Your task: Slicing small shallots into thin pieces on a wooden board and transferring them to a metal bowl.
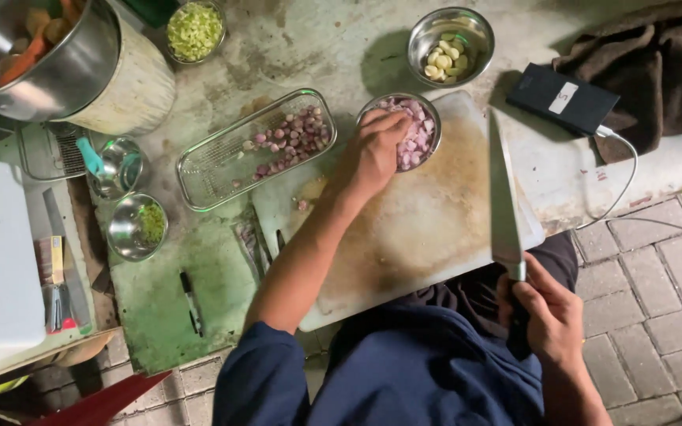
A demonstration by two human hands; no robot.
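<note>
My left hand point(375, 148) reaches into a small steel bowl point(426, 110) of peeled pink shallots at the far edge of a worn white cutting board point(420, 229); its fingers are curled among the shallots. My right hand point(550, 312) grips the dark handle of a large knife point(504, 197), whose blade lies over the right side of the board and points away from me. A rectangular wire-mesh tray point(222, 170) with more shallots lies left of the bowl.
A steel bowl of garlic cloves point(450, 46) sits behind the board. A black power bank point(562, 98) with a white cable lies by a brown cloth point(657, 71). Small bowls of chopped greens point(137, 226) and a big pot point(57, 63) stand at left.
</note>
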